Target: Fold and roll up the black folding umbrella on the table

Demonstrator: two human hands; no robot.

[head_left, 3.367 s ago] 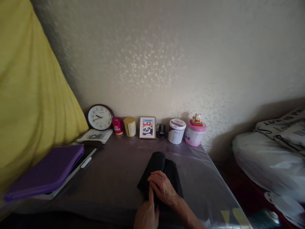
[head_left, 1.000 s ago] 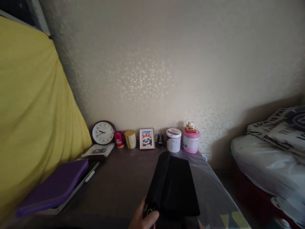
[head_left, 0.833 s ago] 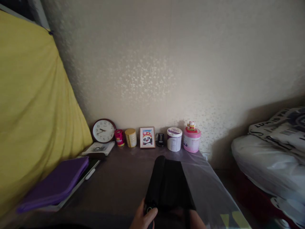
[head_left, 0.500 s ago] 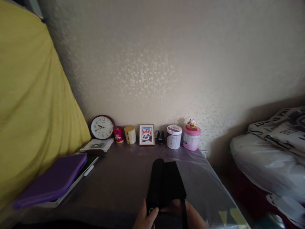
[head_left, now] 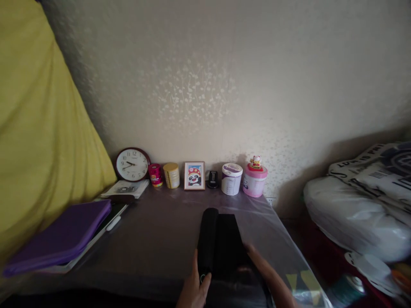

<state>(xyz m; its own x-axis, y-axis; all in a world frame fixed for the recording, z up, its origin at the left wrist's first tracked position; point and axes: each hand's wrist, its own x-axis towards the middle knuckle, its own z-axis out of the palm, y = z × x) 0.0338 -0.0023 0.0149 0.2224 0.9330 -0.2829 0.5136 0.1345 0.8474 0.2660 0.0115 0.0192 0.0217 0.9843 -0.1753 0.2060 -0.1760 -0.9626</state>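
On the table before me is a black bundle (head_left: 208,239), a rounded roll along its left with a flat flap (head_left: 227,239) to the right. I cannot make out its exact kind. A small pale ring shows at the roll's near end. My left hand (head_left: 195,284) is wrapped round that near end, thumb beside the ring. At the flap's right edge is my right hand (head_left: 257,259), its fingers blurred and partly hidden by the dark material. A dark strap-like strip runs down near the right wrist.
Along the wall stand a clock (head_left: 132,165), a red can (head_left: 156,175), a yellow-lidded tin (head_left: 171,176), a framed panda picture (head_left: 194,176), a small black object (head_left: 212,179), a white tub (head_left: 231,182) and a pink tub (head_left: 254,183) bearing a cat figurine. Purple folder (head_left: 61,235) lies left.
My right hand has moved from beneath the flap to its right edge. My left hand keeps its hold on the roll. The view has shifted slightly.
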